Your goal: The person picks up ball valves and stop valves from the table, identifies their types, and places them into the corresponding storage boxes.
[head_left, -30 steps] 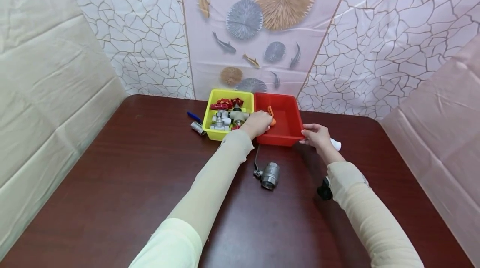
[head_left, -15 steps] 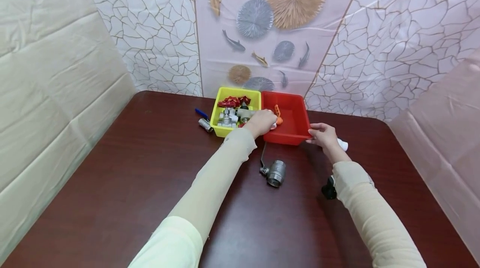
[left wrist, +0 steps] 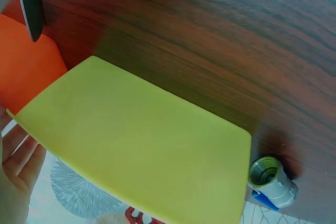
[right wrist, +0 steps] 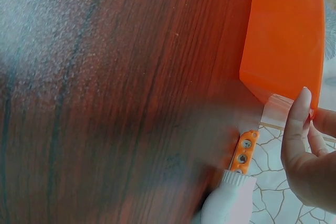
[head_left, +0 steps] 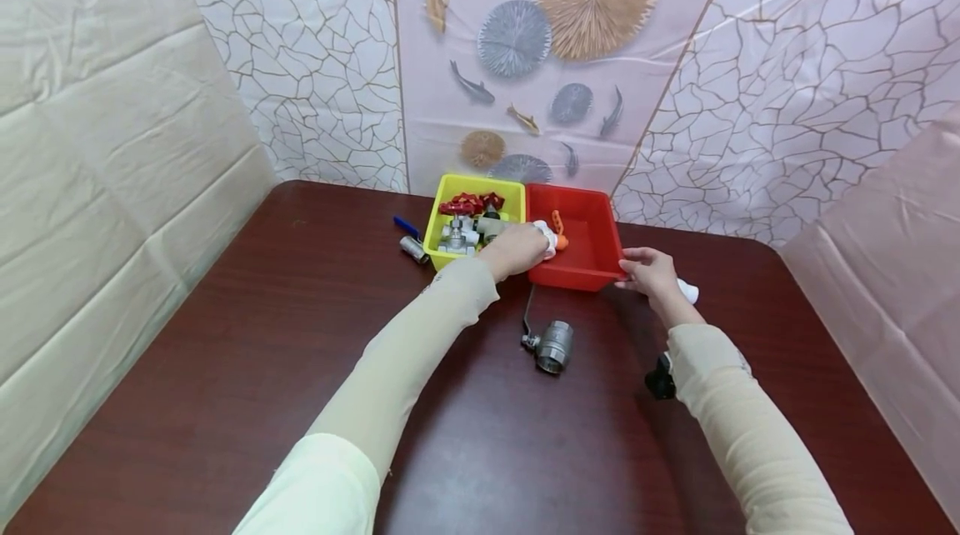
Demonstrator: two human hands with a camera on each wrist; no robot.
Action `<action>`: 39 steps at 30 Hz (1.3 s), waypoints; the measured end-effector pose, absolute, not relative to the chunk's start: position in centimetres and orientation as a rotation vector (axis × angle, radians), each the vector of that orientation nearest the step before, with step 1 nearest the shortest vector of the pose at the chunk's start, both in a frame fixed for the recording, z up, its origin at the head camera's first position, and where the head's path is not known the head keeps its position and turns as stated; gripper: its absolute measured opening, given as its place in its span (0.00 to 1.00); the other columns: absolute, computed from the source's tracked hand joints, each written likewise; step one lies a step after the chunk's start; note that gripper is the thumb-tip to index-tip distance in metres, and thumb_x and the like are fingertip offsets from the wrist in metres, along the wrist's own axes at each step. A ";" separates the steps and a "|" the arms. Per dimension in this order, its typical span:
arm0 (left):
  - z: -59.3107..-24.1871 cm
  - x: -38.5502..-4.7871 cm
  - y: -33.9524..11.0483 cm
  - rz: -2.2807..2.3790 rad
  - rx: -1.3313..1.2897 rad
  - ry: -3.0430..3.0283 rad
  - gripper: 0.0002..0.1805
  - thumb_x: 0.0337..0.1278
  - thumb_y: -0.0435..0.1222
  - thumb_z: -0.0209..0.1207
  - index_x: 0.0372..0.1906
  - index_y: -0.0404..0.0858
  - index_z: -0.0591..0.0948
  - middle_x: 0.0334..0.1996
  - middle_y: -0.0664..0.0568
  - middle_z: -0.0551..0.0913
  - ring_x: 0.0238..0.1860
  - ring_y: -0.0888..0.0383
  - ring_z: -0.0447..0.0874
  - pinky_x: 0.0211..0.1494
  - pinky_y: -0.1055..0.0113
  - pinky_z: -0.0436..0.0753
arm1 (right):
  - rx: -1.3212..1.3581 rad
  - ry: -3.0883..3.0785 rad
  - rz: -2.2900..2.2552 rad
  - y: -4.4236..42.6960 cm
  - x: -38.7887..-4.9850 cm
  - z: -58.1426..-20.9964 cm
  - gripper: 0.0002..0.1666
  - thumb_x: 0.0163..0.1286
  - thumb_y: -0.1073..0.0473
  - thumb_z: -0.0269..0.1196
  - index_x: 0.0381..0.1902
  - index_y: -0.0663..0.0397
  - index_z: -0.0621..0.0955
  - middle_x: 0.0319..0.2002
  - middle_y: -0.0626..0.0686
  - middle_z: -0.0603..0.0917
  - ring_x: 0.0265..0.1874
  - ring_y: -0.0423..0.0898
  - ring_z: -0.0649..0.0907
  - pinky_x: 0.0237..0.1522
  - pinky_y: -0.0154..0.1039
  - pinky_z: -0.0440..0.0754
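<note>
My left hand point(head_left: 513, 252) lies over the shared edge of the yellow bin point(head_left: 441, 262) and red bin point(head_left: 573, 277). Beside its fingers, in the red bin, is a white valve point(head_left: 546, 240) with an orange handle point(head_left: 558, 222). The left wrist view shows the hand point(left wrist: 18, 177) with fairly straight fingers at the yellow bin's rim point(left wrist: 79, 169); its fingertips are partly hidden. My right hand point(head_left: 651, 278) pinches the red bin's near right corner; in the right wrist view, that hand point(right wrist: 310, 156) has its thumb on the corner. Several valves point(head_left: 457, 235) fill the yellow bin.
A steel ball valve point(head_left: 553, 346) lies in front of the bins. A small blue-handled valve point(head_left: 413, 248) is left of the yellow bin. Beyond my right hand lies a white fitting point(head_left: 687, 291), with a black part point(head_left: 660, 378) beside my right wrist. Patterned cloth stands behind.
The camera view has shifted. My left hand has drawn slightly left from the red bin, so more of the white valve shows. The right hand keeps its pinch on the red bin.
</note>
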State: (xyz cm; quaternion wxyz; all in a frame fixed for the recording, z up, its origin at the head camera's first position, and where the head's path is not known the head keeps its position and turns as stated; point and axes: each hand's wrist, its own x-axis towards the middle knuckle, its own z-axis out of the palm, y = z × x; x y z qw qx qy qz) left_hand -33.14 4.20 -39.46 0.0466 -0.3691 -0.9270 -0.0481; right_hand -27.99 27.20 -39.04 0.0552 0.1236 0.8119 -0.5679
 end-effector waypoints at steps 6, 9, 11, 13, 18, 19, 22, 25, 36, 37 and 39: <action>-39.0 -32.7 3.4 -0.041 -1.175 -2.746 0.12 0.65 0.40 0.53 0.43 0.41 0.84 0.32 0.48 0.86 0.33 0.51 0.82 0.42 0.63 0.81 | 0.392 2.437 -1.764 27.2 -28.0 -39.0 0.29 0.71 0.63 0.52 0.67 0.70 0.62 0.52 0.66 0.72 0.20 0.34 0.81 0.35 0.35 0.85; -38.9 -32.5 2.9 0.075 -1.199 -2.697 0.12 0.65 0.40 0.52 0.40 0.42 0.85 0.32 0.49 0.86 0.34 0.52 0.83 0.41 0.63 0.81 | 0.409 2.419 -1.796 27.1 -28.0 -39.0 0.29 0.71 0.64 0.52 0.67 0.70 0.62 0.55 0.67 0.70 0.20 0.34 0.81 0.35 0.34 0.85; -38.7 -32.3 2.7 0.133 -1.217 -2.686 0.12 0.65 0.40 0.52 0.38 0.42 0.85 0.34 0.49 0.86 0.36 0.52 0.83 0.42 0.62 0.81 | 0.414 2.416 -1.801 27.1 -28.0 -39.1 0.29 0.71 0.63 0.52 0.67 0.69 0.62 0.56 0.68 0.70 0.21 0.34 0.81 0.37 0.35 0.85; -38.5 -32.1 2.4 0.144 -1.240 -2.698 0.12 0.65 0.40 0.51 0.38 0.42 0.84 0.36 0.49 0.86 0.38 0.52 0.82 0.45 0.62 0.80 | 0.425 2.421 -1.789 27.2 -28.0 -39.1 0.29 0.71 0.63 0.52 0.67 0.68 0.62 0.59 0.68 0.69 0.22 0.33 0.81 0.39 0.36 0.85; -38.4 -31.5 1.8 0.065 -1.279 -2.719 0.11 0.66 0.40 0.52 0.40 0.40 0.83 0.39 0.48 0.85 0.41 0.52 0.82 0.47 0.62 0.79 | 0.436 2.419 -1.787 27.2 -28.0 -39.2 0.29 0.71 0.62 0.52 0.67 0.67 0.62 0.61 0.69 0.68 0.21 0.33 0.82 0.43 0.39 0.84; -38.5 -31.4 1.7 0.055 -1.286 -2.712 0.11 0.66 0.40 0.52 0.40 0.40 0.83 0.39 0.48 0.85 0.41 0.52 0.82 0.47 0.62 0.80 | 0.428 2.420 -1.793 27.2 -27.9 -39.2 0.29 0.71 0.62 0.52 0.67 0.68 0.62 0.60 0.70 0.68 0.21 0.33 0.82 0.43 0.39 0.84; -38.6 -31.1 1.3 0.020 -1.303 -2.693 0.11 0.66 0.40 0.52 0.42 0.40 0.83 0.40 0.49 0.85 0.42 0.53 0.82 0.47 0.62 0.80 | 0.395 2.447 -1.813 27.2 -27.8 -39.2 0.28 0.71 0.63 0.52 0.66 0.70 0.63 0.52 0.67 0.73 0.20 0.34 0.82 0.39 0.38 0.85; -38.8 -30.8 1.0 -0.011 -1.314 -2.693 0.12 0.66 0.40 0.52 0.44 0.41 0.83 0.40 0.50 0.84 0.43 0.54 0.82 0.49 0.62 0.79 | 0.321 2.482 -1.885 27.0 -27.3 -39.5 0.27 0.70 0.66 0.52 0.63 0.75 0.64 0.36 0.56 0.79 0.18 0.35 0.81 0.32 0.36 0.85; -39.3 -29.4 -1.5 -0.136 -1.295 -2.705 0.13 0.65 0.39 0.54 0.47 0.39 0.83 0.44 0.48 0.83 0.46 0.53 0.80 0.53 0.60 0.78 | 0.111 2.633 -1.914 27.1 -26.2 -40.8 0.23 0.69 0.71 0.51 0.60 0.79 0.64 0.27 0.40 0.77 0.16 0.34 0.80 0.25 0.33 0.84; -39.3 -29.3 -1.8 -0.139 -1.293 -2.694 0.13 0.65 0.39 0.54 0.47 0.39 0.83 0.44 0.49 0.83 0.46 0.53 0.80 0.52 0.61 0.79 | 0.096 2.655 -1.888 27.2 -26.2 -40.8 0.23 0.69 0.71 0.51 0.60 0.79 0.65 0.27 0.41 0.77 0.16 0.34 0.80 0.26 0.33 0.84; -39.2 -29.2 -2.5 -0.125 -1.286 -2.679 0.13 0.65 0.39 0.54 0.47 0.40 0.84 0.43 0.50 0.83 0.46 0.54 0.80 0.51 0.62 0.79 | 0.075 2.691 -1.846 27.3 -26.2 -40.8 0.23 0.69 0.71 0.52 0.59 0.78 0.65 0.26 0.42 0.77 0.16 0.34 0.80 0.25 0.34 0.84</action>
